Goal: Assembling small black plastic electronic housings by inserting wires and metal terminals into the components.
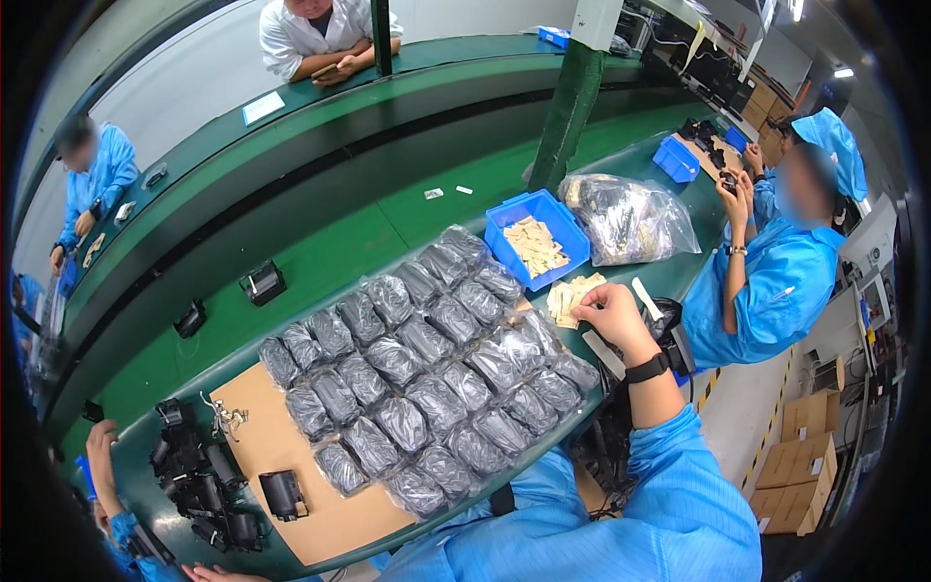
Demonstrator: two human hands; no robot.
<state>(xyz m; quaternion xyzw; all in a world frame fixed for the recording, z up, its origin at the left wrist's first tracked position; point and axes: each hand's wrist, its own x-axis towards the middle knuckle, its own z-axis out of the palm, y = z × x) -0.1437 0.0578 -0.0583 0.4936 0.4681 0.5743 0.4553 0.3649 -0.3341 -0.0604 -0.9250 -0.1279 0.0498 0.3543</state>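
My right hand [613, 312], with a black band at the wrist, reaches over a small pile of flat beige pieces [563, 303]. Its thumb and forefinger pinch one of them at the pile's edge. Directly beyond stands a blue bin [510, 221] holding more such pieces. To the left of the hand lie rows of black parts wrapped in clear plastic [424, 339]. At the bottom edge, partly cut off, my left hand [221, 574] rests near the table's front edge, fingers stretched and apart, with nothing visible in it.
A brown cardboard sheet [335, 524] bears an unwrapped black part [283, 495] and small metal pieces [225, 419]. Loose black parts [199, 485] pile up at left, near another person's hand [100, 451]. A clear bag [630, 218] sits beyond the bin. A co-worker [776, 262] sits right.
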